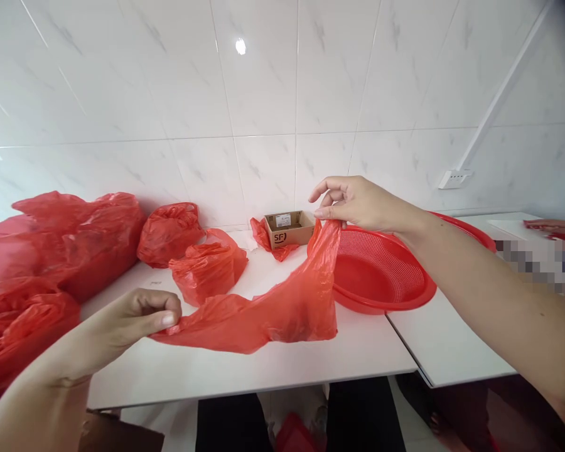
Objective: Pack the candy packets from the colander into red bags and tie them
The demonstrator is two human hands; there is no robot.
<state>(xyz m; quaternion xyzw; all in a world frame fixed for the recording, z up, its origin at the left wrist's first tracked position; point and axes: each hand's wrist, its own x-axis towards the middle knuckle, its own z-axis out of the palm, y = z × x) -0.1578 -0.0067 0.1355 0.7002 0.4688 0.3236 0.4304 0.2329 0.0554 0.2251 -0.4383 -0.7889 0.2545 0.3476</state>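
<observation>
Nearest the camera, the left hand (139, 317) pinches one end of a red plastic bag (268, 307) between thumb and curled fingers, low over the white table (245, 373). The bag stretches from there up to the right hand (353, 204), which grips its other corner with fingertips closed, raised above the table edge of a red colander basin (381, 270). The bag hangs slack and creased between them, its middle resting on the table, so it looks only partly spread out; flattening or folding seems not yet done. Farther back lie several bunched red bags (207, 263) and larger stuffed ones (66, 238), with a small cardboard box (289, 229) against the tiled wall.
</observation>
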